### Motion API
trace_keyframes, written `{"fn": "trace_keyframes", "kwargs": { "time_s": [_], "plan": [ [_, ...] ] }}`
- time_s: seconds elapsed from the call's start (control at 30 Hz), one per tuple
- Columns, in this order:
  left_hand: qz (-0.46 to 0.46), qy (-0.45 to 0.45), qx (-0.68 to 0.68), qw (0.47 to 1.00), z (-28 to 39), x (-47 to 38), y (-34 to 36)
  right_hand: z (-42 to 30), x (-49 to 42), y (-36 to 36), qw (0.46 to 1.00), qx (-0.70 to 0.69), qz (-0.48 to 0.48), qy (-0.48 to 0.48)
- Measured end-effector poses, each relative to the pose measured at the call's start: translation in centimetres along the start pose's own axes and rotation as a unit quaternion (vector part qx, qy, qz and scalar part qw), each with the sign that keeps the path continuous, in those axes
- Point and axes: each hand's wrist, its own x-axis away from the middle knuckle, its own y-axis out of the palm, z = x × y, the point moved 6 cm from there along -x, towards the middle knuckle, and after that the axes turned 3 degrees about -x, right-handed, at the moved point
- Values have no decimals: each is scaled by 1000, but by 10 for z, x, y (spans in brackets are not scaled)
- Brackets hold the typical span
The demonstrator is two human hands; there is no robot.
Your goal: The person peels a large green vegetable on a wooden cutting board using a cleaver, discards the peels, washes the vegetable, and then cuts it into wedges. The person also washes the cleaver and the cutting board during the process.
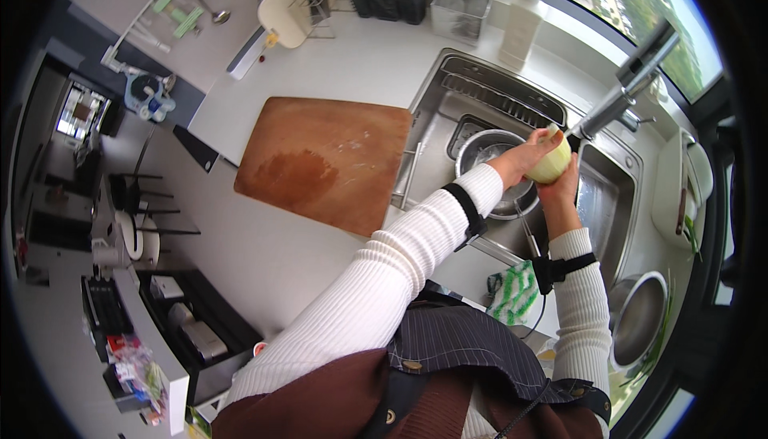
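Both hands hold a pale green, rounded vegetable [551,161] that looks peeled, with a brownish patch near its top. My left hand [521,158] grips it from the left side. Under its right and lower side is my right hand [559,188]. The vegetable is raised over the sink, close to the spout of the metal faucet [621,94]. Below my hands, a round stainless-steel bowl [470,152] stands in the left basin [435,124], partly hidden by my left hand and wrist. Its contents are hard to make out.
A wooden cutting board [327,160] with a wet patch lies left of the sink. A white bottle [521,28] stands behind the basin. Right of the sink are a white container [669,199] and a metal bowl [641,319]. A green-and-white cloth [515,295] lies at the front edge.
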Motion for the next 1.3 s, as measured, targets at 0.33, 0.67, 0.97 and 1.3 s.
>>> {"fn": "trace_keyframes", "kwargs": {
  "time_s": [0.33,0.67,0.97,1.3],
  "plan": [
    [-37,-78,62,994,-4,30,-9,16,26,3,999,45,-3,-4],
    [89,60,-207,973,34,71,-90,-32,4,-42,813,568,78,-102],
    [302,-14,-558,773,104,195,-257,-34,-63,-11,983,184,-19,-1],
    [405,-75,-578,705,80,303,-436,-58,-42,1,882,465,39,-68]
  ]
}}
